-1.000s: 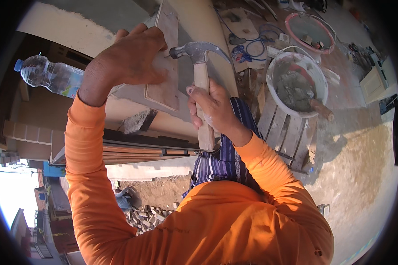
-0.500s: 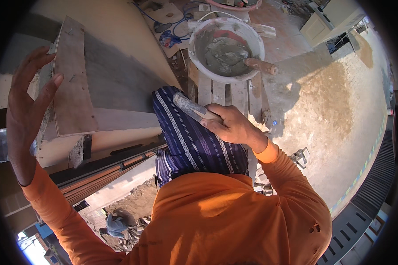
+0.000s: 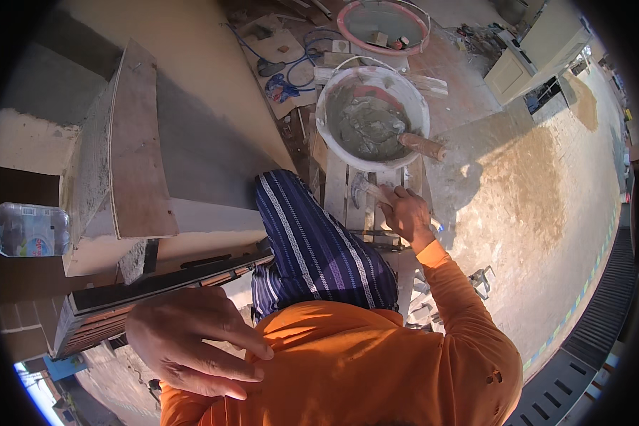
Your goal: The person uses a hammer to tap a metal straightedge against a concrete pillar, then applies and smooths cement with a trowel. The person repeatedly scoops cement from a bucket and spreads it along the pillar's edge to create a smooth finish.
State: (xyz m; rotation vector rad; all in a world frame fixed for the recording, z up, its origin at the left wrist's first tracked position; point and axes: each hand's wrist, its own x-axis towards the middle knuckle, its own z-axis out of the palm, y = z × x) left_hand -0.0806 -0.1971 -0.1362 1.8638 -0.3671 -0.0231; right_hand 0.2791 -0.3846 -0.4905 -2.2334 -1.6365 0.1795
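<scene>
My right hand [image 3: 409, 214] is closed on the pale handle of a small tool with a curved grey head [image 3: 359, 189]; its exact kind is hard to make out. It is above the wooden slats, to the right of my knee. Just beyond stands a white bucket [image 3: 322, 128] of wet grey mortar [image 3: 368, 124]. A wooden handle [image 3: 423, 146] sticks out over the bucket's right rim. My left hand [image 3: 192, 337] is in front of my torso at lower left, its fingers loosely stretched and apart, with nothing in them.
On the left, a wooden board [image 3: 138, 153] stands against a partly plastered wall ledge, beside a plastic bottle [image 3: 32, 229]. A pink-rimmed tub of water [image 3: 344, 28] sits behind the bucket. A blue cable [image 3: 302, 60] lies at the wall's foot. Sand [image 3: 525, 167] covers ground at right.
My left hand has come down from beside the board toward my torso. My right hand has moved right and away from my knee, toward the slats near the bucket. The view has shifted slightly.
</scene>
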